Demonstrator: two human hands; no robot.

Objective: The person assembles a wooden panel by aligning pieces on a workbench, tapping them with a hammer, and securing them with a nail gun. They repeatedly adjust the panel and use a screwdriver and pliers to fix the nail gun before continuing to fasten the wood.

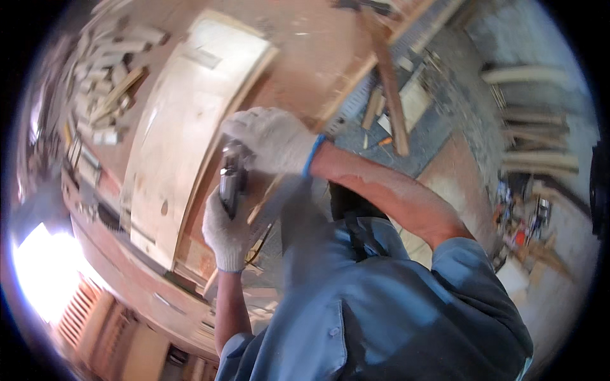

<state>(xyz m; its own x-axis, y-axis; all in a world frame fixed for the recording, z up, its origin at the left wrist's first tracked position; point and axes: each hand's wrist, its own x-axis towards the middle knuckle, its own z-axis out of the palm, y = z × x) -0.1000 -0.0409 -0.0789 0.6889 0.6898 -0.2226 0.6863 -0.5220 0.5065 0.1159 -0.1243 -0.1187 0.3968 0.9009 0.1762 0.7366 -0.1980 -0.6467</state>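
Note:
Between my two gloved hands is a hand-held power tool (232, 173) with a dark body and a shiny metal head; its exact kind is not clear. My left hand (225, 233), in a white knit glove, is closed round the dark body. Over the metal end, my right hand (273, 141) curls in a white glove with a blue cuff, its fingers partly hidden and a little blurred. The tool is over the near right edge of a long pale wooden panel (184, 136). A dark cord (262, 244) curves beside my left wrist.
The panel lies on a reddish-brown workbench (298, 70). Several wood offcuts (105, 95) are heaped at its far left. On the right, a brown wooden strip (391, 95) lies over a grey surface, and boards (537, 120) lie along the floor. Clutter (524, 216) sits at far right.

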